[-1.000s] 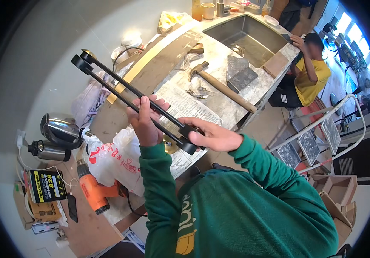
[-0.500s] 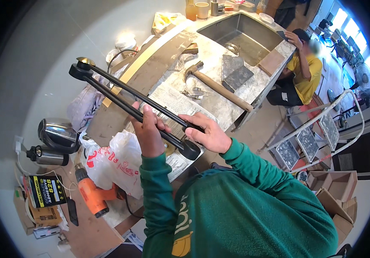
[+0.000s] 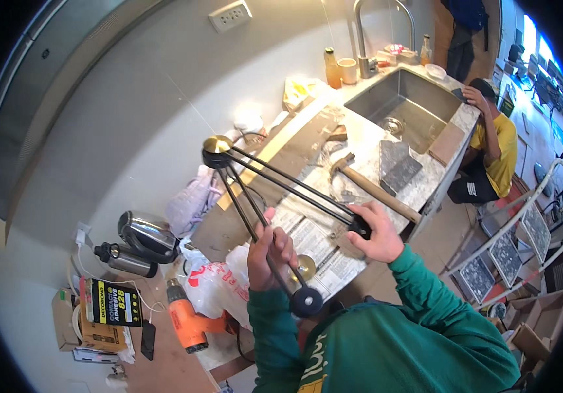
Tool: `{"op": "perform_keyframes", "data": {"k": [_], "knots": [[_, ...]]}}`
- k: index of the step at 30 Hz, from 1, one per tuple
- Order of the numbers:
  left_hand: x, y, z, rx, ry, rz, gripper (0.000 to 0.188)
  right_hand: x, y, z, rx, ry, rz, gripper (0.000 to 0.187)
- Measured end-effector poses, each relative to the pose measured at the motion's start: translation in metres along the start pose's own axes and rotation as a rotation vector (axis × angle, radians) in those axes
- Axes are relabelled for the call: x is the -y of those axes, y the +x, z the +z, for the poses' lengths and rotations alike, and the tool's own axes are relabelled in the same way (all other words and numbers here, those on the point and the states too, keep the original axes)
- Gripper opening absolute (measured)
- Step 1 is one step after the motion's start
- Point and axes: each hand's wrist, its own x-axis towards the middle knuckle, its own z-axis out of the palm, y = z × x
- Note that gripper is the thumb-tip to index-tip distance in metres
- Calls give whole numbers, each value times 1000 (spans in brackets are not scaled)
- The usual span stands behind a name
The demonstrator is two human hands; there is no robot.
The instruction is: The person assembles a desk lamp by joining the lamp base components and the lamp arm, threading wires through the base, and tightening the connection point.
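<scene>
Held in front of me is a black hinged arm [image 3: 216,159] of paired thin rods, with a brass cap [image 3: 218,143] on its far joint. It is spread into a V, the joint pointing away from me. My left hand [image 3: 272,257] is closed round the left pair of rods, above their round black end [image 3: 307,301]. At the right branch's near end, my right hand [image 3: 381,234] grips the black end piece. Newspaper [image 3: 311,239] lies on the counter below, with a brass disc [image 3: 306,267] near my left hand.
A claw hammer [image 3: 376,190] and dark tile pieces [image 3: 399,168] lie by the sink [image 3: 360,103]. At left are a white plastic bag [image 3: 219,278], orange heat gun [image 3: 190,318] and kettle [image 3: 147,234]. A person in yellow [image 3: 505,147] crouches beyond; a stepladder [image 3: 506,253] stands right.
The hinged arm has opened from nearly folded parallel rods into a V. My right hand has moved away from my left with one branch. The view has shifted left and up.
</scene>
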Motion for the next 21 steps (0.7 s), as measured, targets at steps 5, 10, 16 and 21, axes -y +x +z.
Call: {"op": "perform_keyframes", "data": {"k": [5, 10, 16, 21], "knots": [[-16, -21, -18, 104, -25, -65, 63, -16, 15, -34, -4, -174, -56, 60], [-22, -40, -33, 131, -67, -100, 65, -46, 45, -55, 133, -122, -81, 61], [-25, -74, -37, 93, -93, -118, 65, -74, 91, -48, 279, -212, -53, 52], [-24, -97, -42, 72, -186, -69, 61, -81, 131, -22, 395, -302, -109, 49]]}}
